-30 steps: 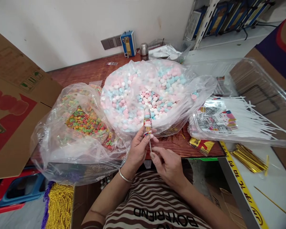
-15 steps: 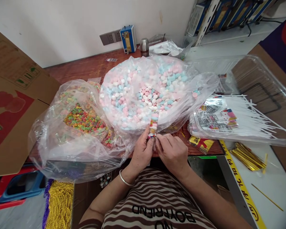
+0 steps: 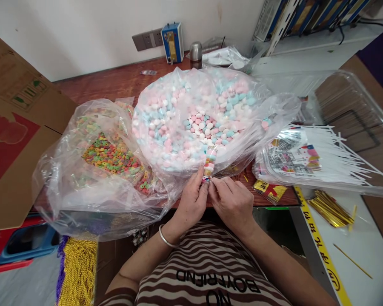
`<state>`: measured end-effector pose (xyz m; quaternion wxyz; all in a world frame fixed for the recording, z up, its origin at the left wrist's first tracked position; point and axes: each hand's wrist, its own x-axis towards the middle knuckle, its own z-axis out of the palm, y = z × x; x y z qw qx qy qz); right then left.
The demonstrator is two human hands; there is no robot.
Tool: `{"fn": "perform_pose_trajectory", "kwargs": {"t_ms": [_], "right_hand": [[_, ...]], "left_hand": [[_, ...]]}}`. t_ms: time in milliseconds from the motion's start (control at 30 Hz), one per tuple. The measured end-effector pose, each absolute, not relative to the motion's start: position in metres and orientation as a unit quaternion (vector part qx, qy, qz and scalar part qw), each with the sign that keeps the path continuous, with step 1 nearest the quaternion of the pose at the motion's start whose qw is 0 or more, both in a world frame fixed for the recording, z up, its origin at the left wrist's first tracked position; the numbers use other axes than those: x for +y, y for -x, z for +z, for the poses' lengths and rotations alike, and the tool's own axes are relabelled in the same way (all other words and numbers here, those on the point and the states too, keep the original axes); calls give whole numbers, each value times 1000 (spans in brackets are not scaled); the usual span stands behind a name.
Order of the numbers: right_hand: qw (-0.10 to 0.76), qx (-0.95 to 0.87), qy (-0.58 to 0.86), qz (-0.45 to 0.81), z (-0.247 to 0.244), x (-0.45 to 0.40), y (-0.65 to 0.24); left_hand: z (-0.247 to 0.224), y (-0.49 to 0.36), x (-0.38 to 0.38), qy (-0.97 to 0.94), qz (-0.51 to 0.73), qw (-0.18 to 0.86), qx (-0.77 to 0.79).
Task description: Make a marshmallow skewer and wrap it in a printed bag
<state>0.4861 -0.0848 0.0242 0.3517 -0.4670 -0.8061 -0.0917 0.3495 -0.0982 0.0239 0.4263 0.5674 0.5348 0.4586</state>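
Between finger and thumb, my left hand (image 3: 194, 196) grips a small clear packet (image 3: 210, 161) of colourful candy, which points away from me. My right hand (image 3: 231, 199) is closed right beside it, fingertips pinched at the packet's near end; whether a tie is between them is too small to tell. Just beyond the packet lies a large plastic bag of pink, white and blue candies (image 3: 206, 127). To the left sits another open bag, with small multicoloured ring candies (image 3: 111, 155).
On the right, a clear plastic tray (image 3: 347, 187) holds white sticks (image 3: 344, 157) and printed wrappers (image 3: 293, 153). Gold twist ties (image 3: 330, 208) lie below it. A metal flask (image 3: 195, 55) and a blue box (image 3: 172, 42) stand at the back, a cardboard box (image 3: 22, 127) at left.
The view has shifted slightly. Both hands stay together at the packet's near end, and the packet now leans a little more to the right.
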Motion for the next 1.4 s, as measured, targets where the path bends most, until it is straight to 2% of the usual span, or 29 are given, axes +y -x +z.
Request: {"fn": "perform_pose_trajectory", "kwargs": {"t_ms": [167, 433, 600, 733, 833, 1000, 1167, 1233, 1300, 1400], "right_hand": [[356, -822, 434, -97, 24, -79, -487], [371, -859, 345, -72, 21, -80, -486], [397, -857, 323, -61, 19, -79, -490], [384, -882, 273, 13, 21, -74, -495], [367, -885, 281, 57, 25, -76, -496], [356, -816, 428, 153, 24, -99, -495], [340, -840, 419, -55, 5, -119, -486], [346, -835, 421, -72, -2, -120, -480], [358, -821, 444, -20, -5, -117, -475], [406, -744, 493, 196, -7, -110, -470]], "left_hand": [[21, -349, -99, -545, 473, 432, 540], [16, -351, -100, -428, 521, 498, 546], [20, -351, -99, -316, 545, 641, 439], [29, -344, -88, -210, 520, 748, 354], [27, -342, -75, -139, 557, 735, 361], [24, -341, -62, -70, 654, 649, 381], [26, -346, -65, -61, 667, 640, 377], [26, -353, -69, -53, 665, 646, 370], [24, -362, -74, -54, 664, 653, 362], [19, -371, -83, -84, 647, 670, 354]]}}
